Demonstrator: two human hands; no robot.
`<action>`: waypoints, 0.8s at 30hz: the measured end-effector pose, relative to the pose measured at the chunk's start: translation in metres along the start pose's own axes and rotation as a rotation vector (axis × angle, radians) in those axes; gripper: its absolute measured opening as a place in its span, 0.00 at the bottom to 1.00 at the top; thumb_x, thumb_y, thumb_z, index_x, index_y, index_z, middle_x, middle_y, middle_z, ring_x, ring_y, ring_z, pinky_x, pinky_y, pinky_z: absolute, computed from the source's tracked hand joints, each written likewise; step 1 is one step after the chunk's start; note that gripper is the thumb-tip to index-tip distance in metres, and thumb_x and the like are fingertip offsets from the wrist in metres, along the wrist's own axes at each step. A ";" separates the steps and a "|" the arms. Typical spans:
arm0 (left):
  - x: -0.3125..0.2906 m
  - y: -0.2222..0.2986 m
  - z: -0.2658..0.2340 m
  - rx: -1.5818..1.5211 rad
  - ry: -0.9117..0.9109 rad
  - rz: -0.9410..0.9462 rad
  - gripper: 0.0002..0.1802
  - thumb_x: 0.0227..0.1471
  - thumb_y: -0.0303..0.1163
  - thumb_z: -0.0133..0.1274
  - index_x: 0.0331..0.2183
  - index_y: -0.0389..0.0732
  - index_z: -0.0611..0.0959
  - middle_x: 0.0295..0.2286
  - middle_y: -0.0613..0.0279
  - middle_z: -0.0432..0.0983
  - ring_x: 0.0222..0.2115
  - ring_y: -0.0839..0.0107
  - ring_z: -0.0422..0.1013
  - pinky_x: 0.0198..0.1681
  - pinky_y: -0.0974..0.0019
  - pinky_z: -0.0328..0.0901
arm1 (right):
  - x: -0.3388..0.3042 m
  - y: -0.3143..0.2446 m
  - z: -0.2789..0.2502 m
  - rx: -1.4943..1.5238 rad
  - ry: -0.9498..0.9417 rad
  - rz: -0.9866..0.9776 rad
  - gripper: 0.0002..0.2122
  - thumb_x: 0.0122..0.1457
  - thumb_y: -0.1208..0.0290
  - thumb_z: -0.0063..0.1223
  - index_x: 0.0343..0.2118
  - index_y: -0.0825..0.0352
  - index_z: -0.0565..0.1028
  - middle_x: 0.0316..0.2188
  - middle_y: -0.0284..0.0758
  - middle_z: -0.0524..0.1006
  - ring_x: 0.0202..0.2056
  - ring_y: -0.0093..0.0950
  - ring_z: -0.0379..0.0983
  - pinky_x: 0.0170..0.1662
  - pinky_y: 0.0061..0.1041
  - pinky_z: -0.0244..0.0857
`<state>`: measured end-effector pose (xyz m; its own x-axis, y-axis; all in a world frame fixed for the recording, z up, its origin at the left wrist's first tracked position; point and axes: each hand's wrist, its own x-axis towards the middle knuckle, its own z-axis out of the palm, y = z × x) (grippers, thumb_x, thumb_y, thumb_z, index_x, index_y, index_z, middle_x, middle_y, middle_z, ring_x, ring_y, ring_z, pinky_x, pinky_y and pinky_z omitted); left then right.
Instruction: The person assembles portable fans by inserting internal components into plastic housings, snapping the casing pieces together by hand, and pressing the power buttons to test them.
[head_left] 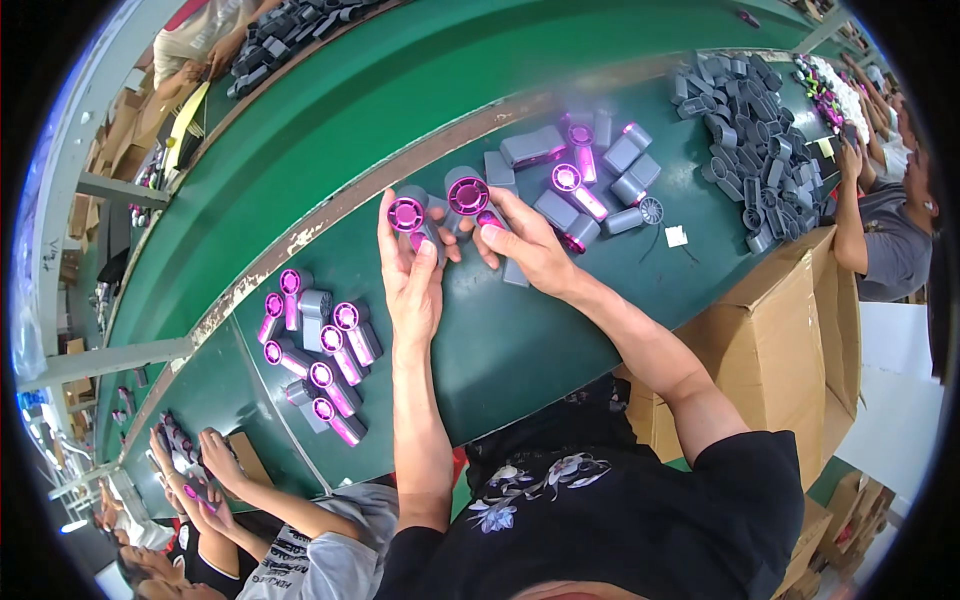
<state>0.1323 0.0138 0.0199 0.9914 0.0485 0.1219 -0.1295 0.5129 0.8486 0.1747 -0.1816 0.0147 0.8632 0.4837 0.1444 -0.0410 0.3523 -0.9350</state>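
Both hands are raised side by side over the green worktable (480, 370). In my left hand (413, 285) is a small grey handheld fan (407, 215) with a magenta ring and handle strip; the thumb presses on the handle. My right hand (530, 245) grips a second grey-and-magenta fan (468, 197) by its handle, its round end up and close to the first. Fingers hide most of both handles. Left of my left hand lies a group of several similar fans (333, 340). More fans (567, 178) and grey housings (533, 148) lie beyond my right hand.
A heap of grey housings (760, 150) covers the table's far right. An open cardboard box (770, 330) stands against the right edge. A green conveyor belt (300, 150) runs behind a worn ledge. Co-workers sit at left (310, 540) and right (890, 220); a white paper (676, 236) lies at right.
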 end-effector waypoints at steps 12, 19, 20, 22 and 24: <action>-0.003 0.002 0.012 0.040 -0.074 0.120 0.49 0.69 0.33 0.61 0.79 0.48 0.51 0.50 0.59 0.77 0.46 0.68 0.73 0.52 0.62 0.69 | -0.005 0.004 0.009 -0.031 -0.006 -0.076 0.28 0.77 0.66 0.47 0.74 0.73 0.59 0.43 0.31 0.76 0.32 0.18 0.68 0.34 0.21 0.65; -0.004 0.001 0.013 0.057 -0.088 0.125 0.49 0.69 0.33 0.61 0.78 0.48 0.51 0.51 0.57 0.78 0.48 0.67 0.74 0.53 0.61 0.69 | -0.003 0.009 0.007 -0.009 -0.006 -0.099 0.28 0.75 0.66 0.49 0.73 0.73 0.60 0.46 0.35 0.79 0.30 0.19 0.70 0.33 0.22 0.67; -0.006 0.001 0.014 0.063 -0.081 0.133 0.49 0.69 0.32 0.61 0.78 0.48 0.51 0.50 0.57 0.78 0.47 0.67 0.75 0.54 0.61 0.70 | -0.003 0.008 0.007 -0.011 -0.016 -0.116 0.29 0.75 0.66 0.49 0.74 0.73 0.60 0.46 0.35 0.79 0.30 0.19 0.70 0.33 0.22 0.67; -0.006 0.000 0.014 0.045 -0.079 0.128 0.49 0.69 0.32 0.61 0.78 0.48 0.51 0.50 0.57 0.79 0.47 0.67 0.75 0.55 0.61 0.70 | -0.002 0.007 0.008 -0.018 -0.034 -0.122 0.29 0.76 0.64 0.49 0.74 0.72 0.60 0.45 0.35 0.79 0.30 0.19 0.70 0.33 0.22 0.67; -0.007 0.001 0.011 0.036 -0.081 0.122 0.49 0.69 0.32 0.61 0.78 0.48 0.51 0.49 0.57 0.80 0.47 0.67 0.76 0.55 0.60 0.71 | -0.002 0.004 0.010 -0.019 -0.036 -0.108 0.29 0.76 0.63 0.49 0.74 0.72 0.60 0.45 0.35 0.79 0.31 0.19 0.71 0.33 0.22 0.68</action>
<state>0.1247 0.0045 0.0258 0.9635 0.0386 0.2649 -0.2508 0.4759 0.8430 0.1680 -0.1735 0.0141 0.8437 0.4720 0.2558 0.0614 0.3885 -0.9194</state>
